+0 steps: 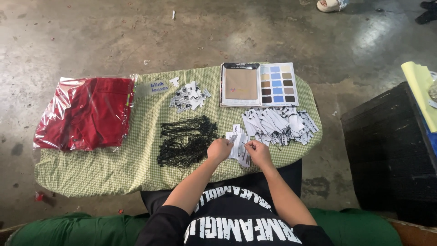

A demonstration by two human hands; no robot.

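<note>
A black printed shirt (236, 223) is seen nearest the camera, with a green cushion (68, 230) under the seated person at 6 o'clock.

Above it, both forearms are extended toward the middle of the green checked cloth (109, 168). The left hand (220, 149) is closed in a loose fist, fingers curled around a black string end; the exact pinch cannot be made out. The right hand (259, 154) is closed with thumb and forefinger pinched on something thin, too small to identify. Between and just under the two hands a small stack of white paper tags (240, 145) is lain, touched by both hands, slightly right of the cloth's centre.

At 9 o'clock of the hands, just beside the left one, a tangled heap of black strings (186, 139) is noted. At 12 to 1 o'clock a spread pile of strung white tags (277, 124) is recorded. Beyond it an open colour swatch book (259, 84) is placed at the cloth's far edge. At 11 o'clock a small heap of white stickers (189, 98) is seen. At far 9 to 10 o'clock a red garment in clear plastic bag (86, 111) is overlapped on the cloth's left end. A black crate (391, 146) is stood at 3 o'clock on the concrete floor (91, 36).
</note>
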